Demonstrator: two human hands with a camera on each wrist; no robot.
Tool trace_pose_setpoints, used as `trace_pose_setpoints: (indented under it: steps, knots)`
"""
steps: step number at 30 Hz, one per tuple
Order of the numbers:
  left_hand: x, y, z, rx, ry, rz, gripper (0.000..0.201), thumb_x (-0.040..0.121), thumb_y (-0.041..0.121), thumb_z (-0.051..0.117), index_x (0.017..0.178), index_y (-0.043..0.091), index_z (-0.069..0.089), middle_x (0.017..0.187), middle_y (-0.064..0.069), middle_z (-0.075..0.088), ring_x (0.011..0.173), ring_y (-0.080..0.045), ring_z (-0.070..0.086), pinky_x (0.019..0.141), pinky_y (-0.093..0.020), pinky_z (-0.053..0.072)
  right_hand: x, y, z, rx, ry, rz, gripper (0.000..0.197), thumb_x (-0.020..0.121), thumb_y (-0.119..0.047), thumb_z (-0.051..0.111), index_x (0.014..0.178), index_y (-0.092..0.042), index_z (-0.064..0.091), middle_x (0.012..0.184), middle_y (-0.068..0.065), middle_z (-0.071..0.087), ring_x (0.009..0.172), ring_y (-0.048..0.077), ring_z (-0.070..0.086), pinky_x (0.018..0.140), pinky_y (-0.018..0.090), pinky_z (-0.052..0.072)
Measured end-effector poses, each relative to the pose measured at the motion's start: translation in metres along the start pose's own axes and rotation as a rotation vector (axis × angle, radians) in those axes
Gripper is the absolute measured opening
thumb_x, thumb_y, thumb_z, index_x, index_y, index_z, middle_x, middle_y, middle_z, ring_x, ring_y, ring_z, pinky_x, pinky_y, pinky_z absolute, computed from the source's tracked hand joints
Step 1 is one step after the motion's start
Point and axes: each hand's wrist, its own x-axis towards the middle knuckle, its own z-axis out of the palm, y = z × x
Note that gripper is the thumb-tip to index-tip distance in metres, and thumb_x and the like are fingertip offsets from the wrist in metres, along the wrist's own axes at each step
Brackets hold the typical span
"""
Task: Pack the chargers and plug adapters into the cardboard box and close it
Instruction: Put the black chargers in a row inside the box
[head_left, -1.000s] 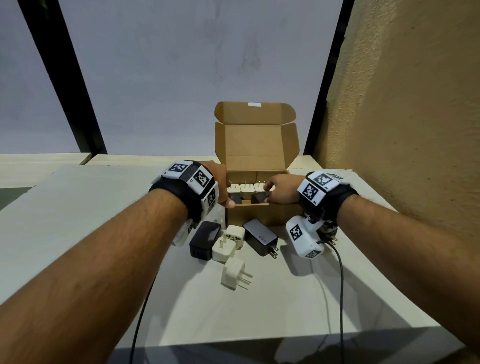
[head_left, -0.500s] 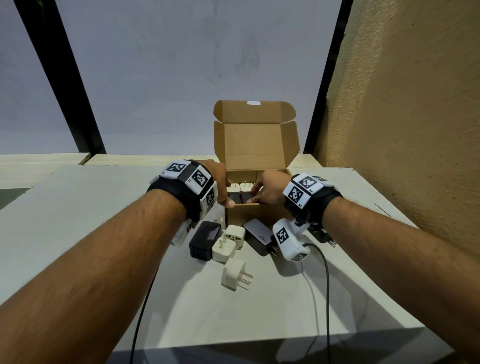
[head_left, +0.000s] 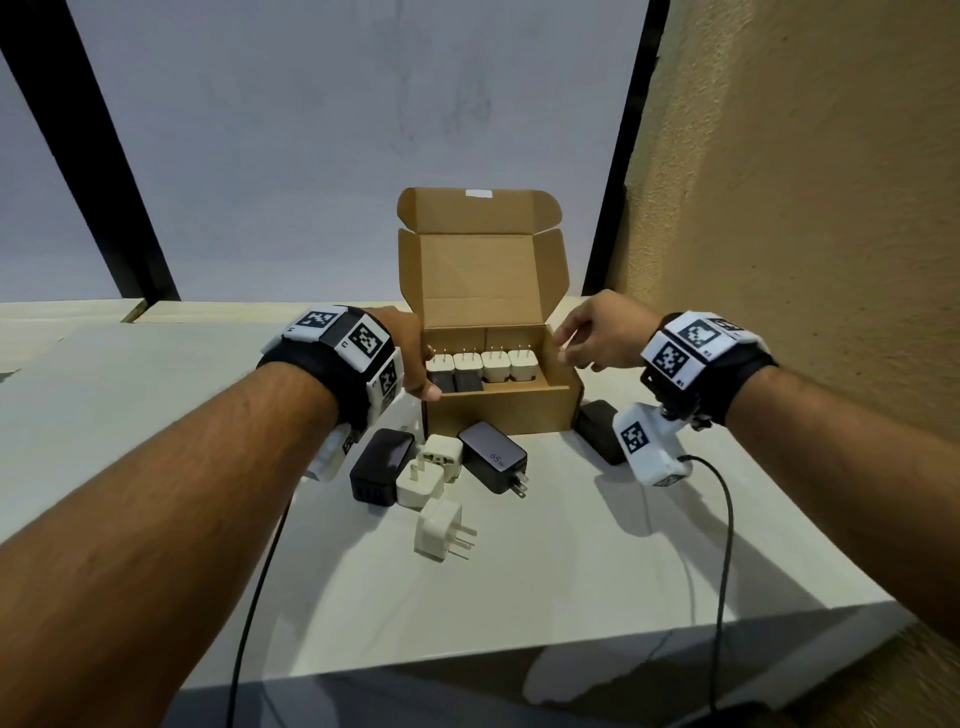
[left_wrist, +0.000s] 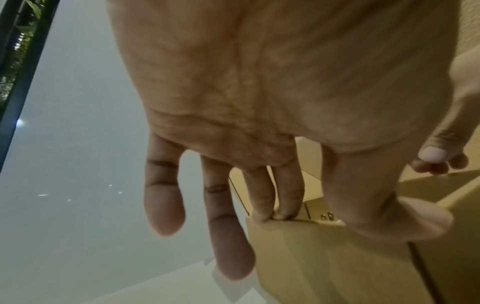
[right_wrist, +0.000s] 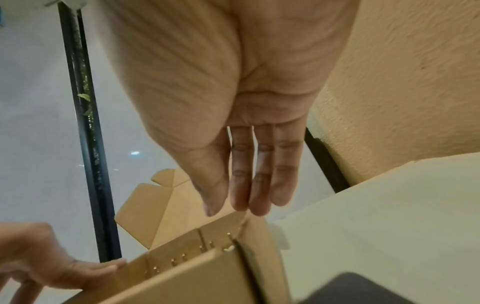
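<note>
Matt brown cardboard box (head_left: 501, 410), glossy black plastic charger (head_left: 382, 465), rough plastered wall (head_left: 810, 182)

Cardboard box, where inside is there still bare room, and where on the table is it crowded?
Inside the cardboard box, bare floor shows between the front wall and the white chargers, right of the black chargers. It is crowded in front of the box, around the 65W charger and white adapters.

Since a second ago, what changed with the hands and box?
The right hand has come out of the box to its right rim, empty with fingers straight, uncovering a row of four white chargers inside. The left hand still holds the box's left wall. The box stays open, and the loose chargers in front have not moved.
</note>
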Motion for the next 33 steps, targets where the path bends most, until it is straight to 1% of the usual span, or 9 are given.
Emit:
trace_pose_setpoints:
  steps: [4,11,13,17,20,24,26,29,33]
  knots:
    - [0.0,0.003,0.002,0.047,0.001,-0.021,0.066,0.077,0.058,0.067,0.13,0.021,0.06,0.127,-0.001,0.063,0.117,-0.021,0.057,0.095,-0.033,0.043,-0.018,0.021,0.005,0.006,0.024,0.014,0.015,0.084,-0.015,0.071,0.099,-0.018,0.072,0.091,0.003,0.073,0.077,0.016,0.067,0.069,0.026,0.056]
    - [-0.003,0.008,0.003,0.094,0.007,-0.041,0.063,0.08,0.058,0.064,0.13,0.021,0.059,0.125,-0.001,0.064,0.116,-0.021,0.057,0.095,-0.033,0.043,-0.032,0.037,0.017,-0.237,-0.251,0.146,0.069,0.076,-0.044,0.074,0.137,-0.026,0.046,0.125,-0.001,0.06,0.11,0.022,0.058,0.094,0.033,0.048]
    - [-0.003,0.008,0.003,0.097,0.003,-0.045,0.063,0.08,0.058,0.064,0.131,0.02,0.059,0.124,-0.001,0.065,0.115,-0.021,0.058,0.094,-0.032,0.044,-0.036,0.038,0.023,-0.28,-0.256,0.127,0.072,0.077,-0.044,0.073,0.14,-0.025,0.044,0.129,-0.001,0.059,0.114,0.022,0.056,0.097,0.033,0.046]
    - [-0.004,0.008,0.001,0.1,0.007,-0.042,0.063,0.08,0.057,0.064,0.131,0.02,0.059,0.125,-0.001,0.064,0.116,-0.021,0.058,0.095,-0.031,0.043,-0.039,0.037,0.031,-0.298,-0.151,0.102,0.045,0.074,-0.033,0.074,0.116,-0.024,0.063,0.115,0.001,0.066,0.101,0.021,0.059,0.083,0.031,0.052]
    - [-0.005,0.008,0.001,0.093,-0.001,-0.027,0.065,0.082,0.056,0.064,0.135,0.021,0.055,0.132,0.001,0.06,0.121,-0.021,0.054,0.099,-0.032,0.041,-0.036,0.033,0.016,-0.192,0.002,0.135,0.04,0.065,-0.03,0.081,0.097,-0.023,0.059,0.098,0.001,0.063,0.09,0.02,0.059,0.069,0.03,0.054]
    - [-0.004,0.007,-0.001,0.1,-0.009,-0.011,0.066,0.082,0.056,0.063,0.138,0.02,0.052,0.135,0.001,0.058,0.123,-0.021,0.053,0.1,-0.031,0.04,-0.026,0.017,-0.013,-0.077,0.257,0.015,0.052,0.064,-0.027,0.084,0.108,-0.025,0.057,0.11,0.002,0.053,0.094,0.02,0.055,0.072,0.031,0.052]
    - [-0.001,0.006,-0.001,0.102,-0.009,-0.006,0.068,0.081,0.057,0.064,0.137,0.021,0.053,0.134,0.001,0.059,0.122,-0.02,0.054,0.1,-0.031,0.041,-0.021,0.004,-0.02,-0.066,0.319,-0.059,0.038,0.066,-0.029,0.082,0.099,-0.022,0.067,0.11,0.002,0.054,0.094,0.017,0.053,0.072,0.026,0.049]
    - [0.002,0.005,0.0,0.11,-0.006,-0.004,0.066,0.078,0.059,0.065,0.131,0.02,0.058,0.127,0.0,0.063,0.117,-0.02,0.057,0.096,-0.031,0.043,-0.017,-0.016,-0.015,-0.043,0.337,-0.11,0.022,0.069,-0.029,0.082,0.078,-0.015,0.068,0.087,-0.005,0.052,0.071,0.007,0.049,0.054,0.016,0.036]
    - [0.003,0.002,0.002,0.089,0.007,0.005,0.063,0.077,0.059,0.067,0.126,0.02,0.062,0.122,-0.001,0.066,0.113,-0.021,0.06,0.093,-0.03,0.044,-0.006,-0.032,0.012,-0.091,0.196,-0.114,0.028,0.077,-0.035,0.077,0.066,-0.021,0.055,0.075,-0.002,0.059,0.069,0.012,0.056,0.051,0.02,0.037]
